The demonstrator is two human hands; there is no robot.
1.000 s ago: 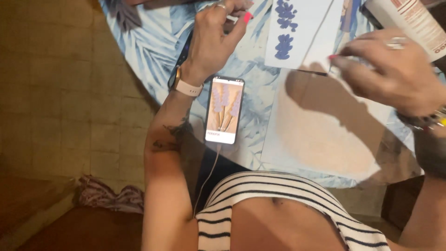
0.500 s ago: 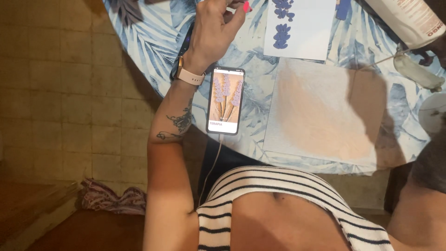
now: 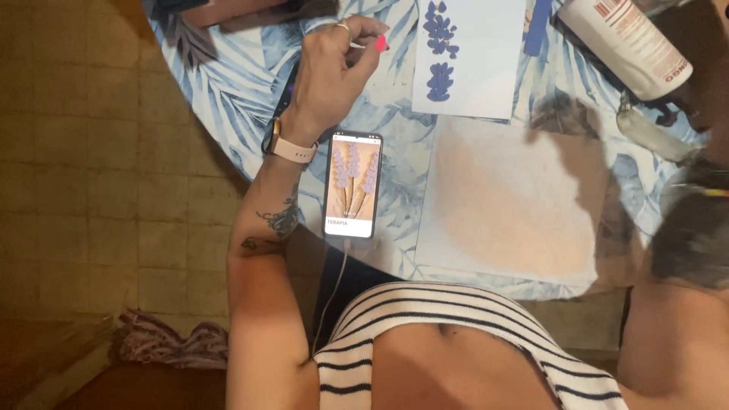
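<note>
The left hand point(image 3: 330, 72) pinches a thin white stick point(image 3: 355, 45) over the table point(image 3: 228, 83), just above the phone point(image 3: 351, 184) and beside the blue-flowered paper point(image 3: 467, 57); the right hand is out of view

Striped black-and-white top point(image 3: 456, 334), pale pink watch strap point(image 3: 292, 149), pink-nailed fingers point(image 3: 380, 43)

A glossy glass-fronted phone point(image 3: 351, 184) is seen on smooth printed tablecloth point(image 3: 228, 83); beside the phone, matt white paper point(image 3: 512, 201); beyond it, a smooth plastic bottle point(image 3: 626, 45).
</note>
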